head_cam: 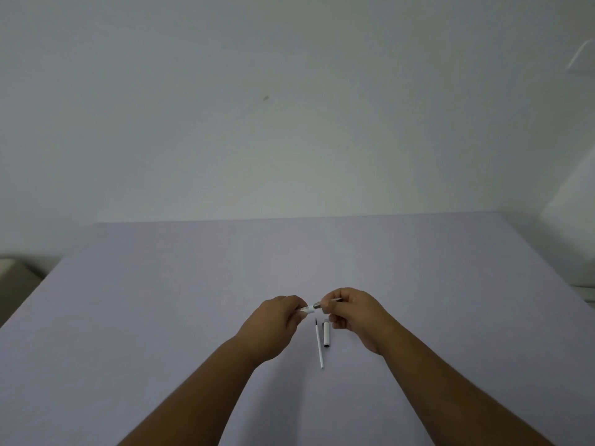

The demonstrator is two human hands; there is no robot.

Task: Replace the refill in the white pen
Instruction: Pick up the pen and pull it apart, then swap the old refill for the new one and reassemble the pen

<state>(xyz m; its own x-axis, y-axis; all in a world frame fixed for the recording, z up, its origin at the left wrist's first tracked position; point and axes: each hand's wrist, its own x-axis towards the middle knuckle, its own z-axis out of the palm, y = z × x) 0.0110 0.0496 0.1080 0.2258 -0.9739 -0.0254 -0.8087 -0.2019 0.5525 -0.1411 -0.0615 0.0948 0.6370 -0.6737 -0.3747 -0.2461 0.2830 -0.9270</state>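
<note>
My left hand (278,317) is curled shut around the white pen barrel (307,309); only its short open end shows past my fingers, pointing to the right. My right hand (352,312) is also closed, thumb and fingers pinching the silver tip piece (318,305) of the pen, w/ a thin part going on to the right between my fingers (333,304). I cannot tell if this thin part is a refill or sth else, it is too small and blurred. Barrel end and tip piece are very near each other, approx. on one line, but a small gap is between them. Both hands are held a bit over the desk (161,300), not resting on it.

Just below the hands, on the lilac desk, lie 2 things side by side. The loose refill (319,344) is long, thin and white, its dark tip pointing away from me. Just beside it on the right is the white pen cap (326,334), shorter and thicker, its dark open end toward me. They are close but apart. Behind the desk is a plain pale wall (289,107).
</note>
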